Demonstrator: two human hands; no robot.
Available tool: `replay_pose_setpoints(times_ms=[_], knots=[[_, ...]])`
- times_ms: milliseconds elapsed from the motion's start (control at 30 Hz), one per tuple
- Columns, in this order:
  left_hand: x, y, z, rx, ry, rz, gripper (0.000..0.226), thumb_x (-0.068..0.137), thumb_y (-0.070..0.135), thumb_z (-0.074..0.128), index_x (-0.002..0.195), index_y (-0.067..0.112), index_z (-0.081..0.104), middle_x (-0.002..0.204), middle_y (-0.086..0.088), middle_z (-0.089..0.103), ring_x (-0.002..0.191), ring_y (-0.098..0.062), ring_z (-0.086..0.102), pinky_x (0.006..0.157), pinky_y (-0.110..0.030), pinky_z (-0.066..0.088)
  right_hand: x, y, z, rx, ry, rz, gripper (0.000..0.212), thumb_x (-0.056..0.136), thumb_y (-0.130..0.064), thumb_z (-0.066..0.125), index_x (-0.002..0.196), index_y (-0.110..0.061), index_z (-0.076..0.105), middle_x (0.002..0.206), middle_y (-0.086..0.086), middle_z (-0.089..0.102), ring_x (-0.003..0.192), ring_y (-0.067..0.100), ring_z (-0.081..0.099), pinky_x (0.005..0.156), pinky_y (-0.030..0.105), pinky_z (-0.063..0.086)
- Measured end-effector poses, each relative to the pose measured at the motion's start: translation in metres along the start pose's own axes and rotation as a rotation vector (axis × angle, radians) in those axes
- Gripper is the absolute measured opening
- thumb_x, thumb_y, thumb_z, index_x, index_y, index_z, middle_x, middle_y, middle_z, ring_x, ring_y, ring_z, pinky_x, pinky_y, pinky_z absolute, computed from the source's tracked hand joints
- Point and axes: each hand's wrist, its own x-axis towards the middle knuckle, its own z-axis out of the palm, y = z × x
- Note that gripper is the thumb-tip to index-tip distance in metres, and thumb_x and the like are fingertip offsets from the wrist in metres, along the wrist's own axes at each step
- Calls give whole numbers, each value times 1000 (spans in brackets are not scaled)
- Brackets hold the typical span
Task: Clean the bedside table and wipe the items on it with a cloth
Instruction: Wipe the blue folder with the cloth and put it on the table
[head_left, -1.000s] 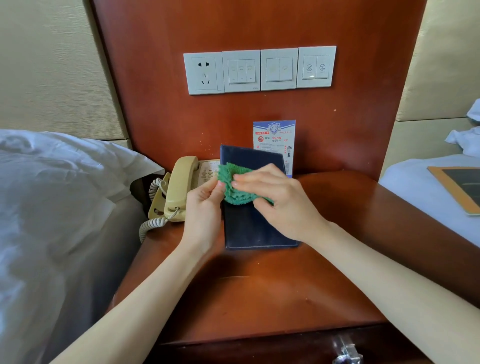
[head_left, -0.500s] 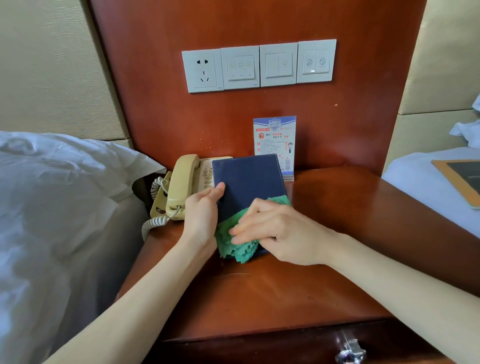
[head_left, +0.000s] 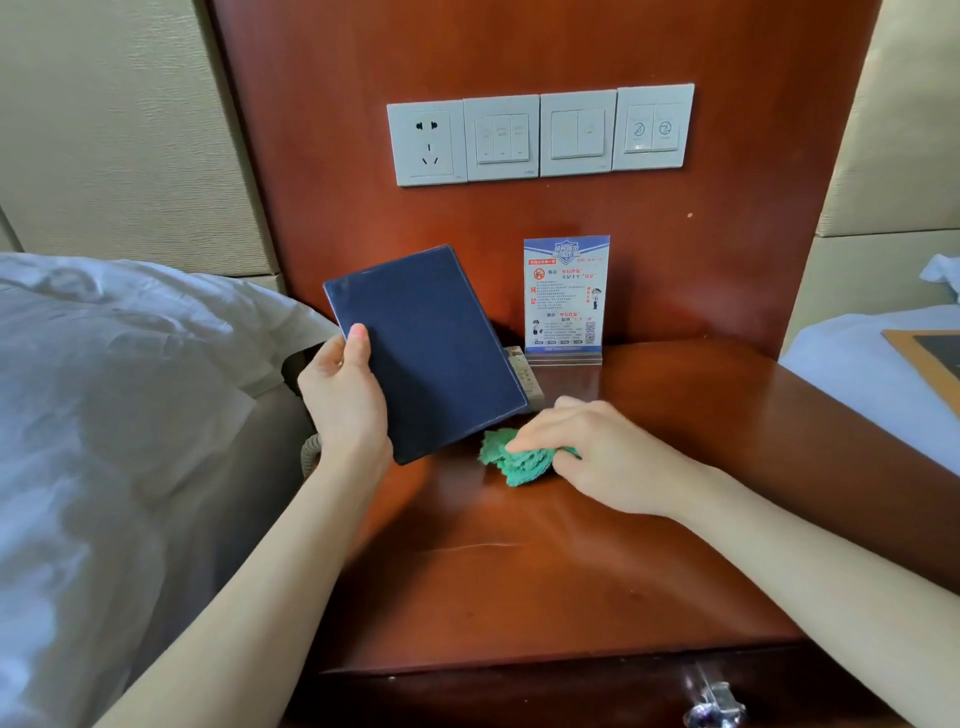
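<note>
Table (head_left: 597, 571) lay under the cloth (head_left: 511, 462), bunched in the right hand (head_left: 597, 457); the left hand (head_left: 345, 400) pinched the lifted folder (head_left: 431, 348), which might slip onto the phone (head_left: 522, 376).

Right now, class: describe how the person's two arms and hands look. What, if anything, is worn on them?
Both forearms are bare up to the edge of the picture: no sleeves, watch, bracelet or gloves show. The left hand and right hand carry no rings that can be seen. The one visible nail, on the left thumb, is short and unpainted.
</note>
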Motion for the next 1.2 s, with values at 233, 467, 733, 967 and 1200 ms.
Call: replay_pose_setpoints(times_ms=[233, 467, 733, 967, 1200], knots=[[-1, -4, 1, -14, -12, -19, 28, 98, 31, 49, 82, 8, 55, 84, -2, 43, 78, -18, 35, 73, -34, 28, -4, -1, -12, 115, -71, 42, 43, 88, -4, 54, 102, -40, 72, 98, -32, 60, 107, -2, 52, 83, 9, 45], [-4, -1, 1, -35, 40, -107, 30, 100, 32, 48, 80, 11, 56, 80, 1, 53, 81, -17, 46, 75, -33, 37, -4, -26, -27, 394, -290, -87, 38, 66, 3, 41, 60, -20, 71, 73, -2, 68, 78, 21, 57, 81, 37, 47], [-4, -4, 6, 6, 20, -135, 28, 100, 33, 46, 98, 14, 67, 93, 6, 66, 89, -13, 58, 85, -31, 46, 5, -1, -34, 1091, 332, 395, 40, 77, 15, 38, 79, -6, 71, 86, 16, 70, 82, 28, 66, 68, 31, 53], [-15, -4, 13, -17, -13, -96, 31, 102, 29, 43, 77, 17, 56, 75, 8, 55, 69, -6, 47, 65, -22, 37, 4, -8, -21, 864, 538, 293, 42, 84, 9, 47, 108, -19, 67, 113, -2, 68, 106, 16, 63, 89, 32, 52], [-12, -3, 9, 21, 93, -50, 30, 101, 34, 43, 76, 19, 51, 72, 10, 50, 66, -5, 43, 64, -21, 35, 3, -16, -14, 678, 306, 136, 23, 84, -24, 66, 103, -36, 70, 111, -17, 59, 109, 1, 55, 96, 22, 42]])
